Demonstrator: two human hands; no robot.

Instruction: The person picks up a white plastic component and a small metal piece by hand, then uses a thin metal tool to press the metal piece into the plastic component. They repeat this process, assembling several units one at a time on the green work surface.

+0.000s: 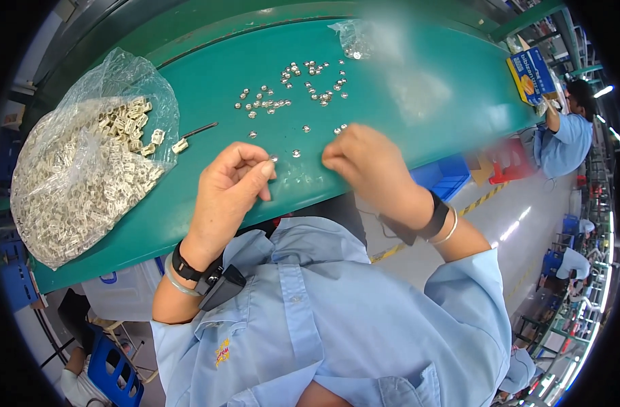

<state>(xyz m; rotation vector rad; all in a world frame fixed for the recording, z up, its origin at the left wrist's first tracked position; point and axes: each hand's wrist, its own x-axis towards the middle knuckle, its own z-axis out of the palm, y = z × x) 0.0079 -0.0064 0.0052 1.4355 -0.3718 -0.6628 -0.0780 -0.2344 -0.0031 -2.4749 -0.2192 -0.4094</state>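
Fingertips together over smooth green, and there's a glint of metal in the left hand!
Here's the left hand (pixel 234 183), thumb and forefinger pinched on a small shiny round metal piece (pixel 274 159), just above the near part of the green bench (pixel 177 210); its facing is too small to read, and no long axis shows. Across, the right hand (pixel 372 166) bunches its fingers, blurred, contents impossible to tell. Glossy flanged metal pieces (pixel 296 154) dot the bench beyond; at left, a crinkled clear bag (pixel 113 74) bulges with blocky cream pieces (pixel 120 169).
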